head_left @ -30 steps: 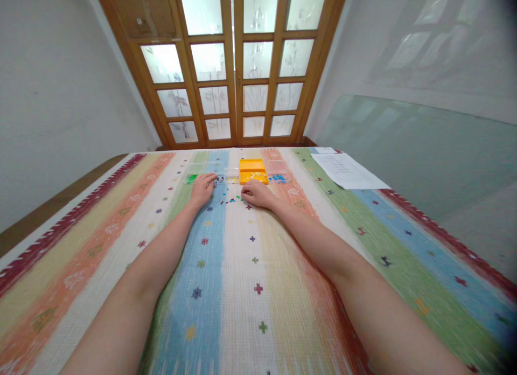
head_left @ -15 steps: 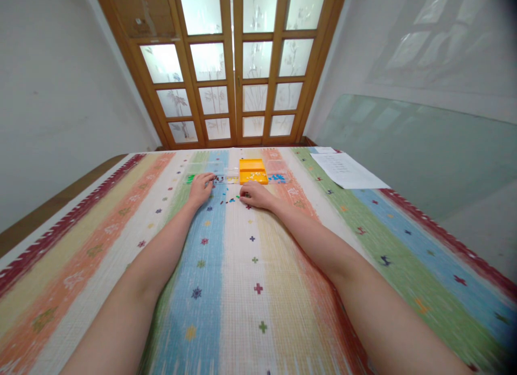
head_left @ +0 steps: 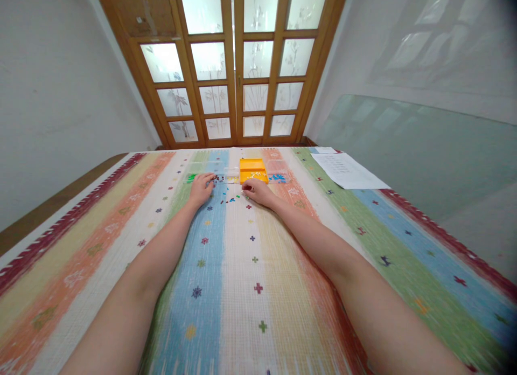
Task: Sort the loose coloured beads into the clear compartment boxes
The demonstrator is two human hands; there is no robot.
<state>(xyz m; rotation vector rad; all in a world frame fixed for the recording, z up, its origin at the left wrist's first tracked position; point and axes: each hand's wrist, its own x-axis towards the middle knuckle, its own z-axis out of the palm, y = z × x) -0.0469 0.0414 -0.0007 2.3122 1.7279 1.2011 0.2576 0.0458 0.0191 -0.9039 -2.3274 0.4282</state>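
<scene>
Pieces (head_left: 231, 200), tiny and coloured blue, green and dark red, lie scattered on the striped, cloth-covered surface (head_left: 240, 256) between the two hands. Beyond them stands an open yellow box (head_left: 252, 164) with pale bits in its near half. Clear containers flank it: the one on its right carries blue pieces (head_left: 277, 178), and those on its left carry green pieces (head_left: 191, 178), dark pieces (head_left: 219, 179) and yellow ones. The left hand (head_left: 201, 190) rests at the near edge of the clear containers, its fingers loosely bent toward the dark pieces; whether they grasp anything I cannot tell. The right hand (head_left: 256, 192) is just in front of the yellow box, fingers curled inward, and any piece between them is too small to make out. Printed paper (head_left: 349, 171) lies farther right.
</scene>
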